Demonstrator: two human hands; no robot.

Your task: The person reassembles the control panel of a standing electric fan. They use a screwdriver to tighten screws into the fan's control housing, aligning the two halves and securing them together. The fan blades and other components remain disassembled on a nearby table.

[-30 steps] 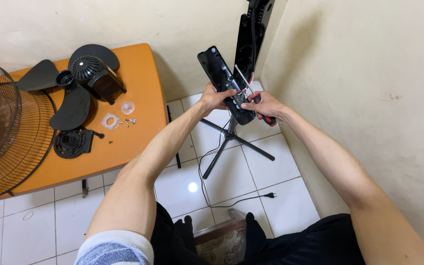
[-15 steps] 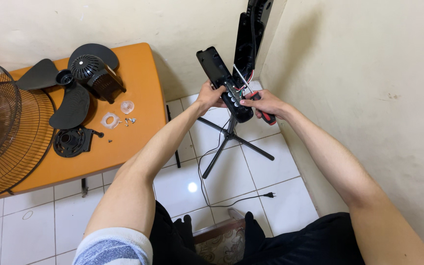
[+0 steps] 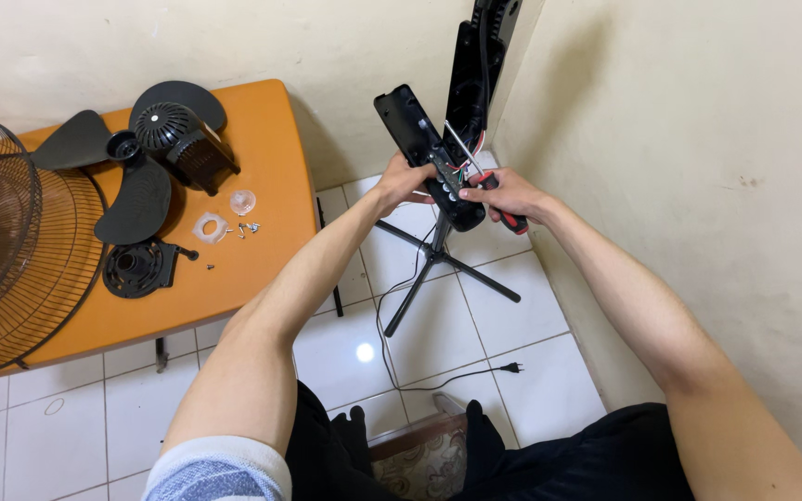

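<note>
My left hand (image 3: 403, 182) grips a long black control panel cover (image 3: 407, 125) with round buttons, held tilted above the floor. My right hand (image 3: 505, 195) is closed on a red and black screwdriver (image 3: 510, 218), whose metal shaft lies against the cover near coloured wires. Just behind them rises the black column of the fan stand (image 3: 472, 70), with its crossed legs (image 3: 443, 264) on the tiles below.
An orange table (image 3: 262, 176) at the left carries black fan blades (image 3: 132, 195), a motor housing (image 3: 183, 139), a round black part (image 3: 136, 269), clear plastic nuts and small screws (image 3: 245, 227). Wire fan grilles (image 3: 11, 250) overhang its left end. A power cord with plug (image 3: 510, 368) lies on the white tiles.
Both hands shifted slightly on the cover; my left hand's grip slid along it and back, while the screwdriver stayed against the wired area.
</note>
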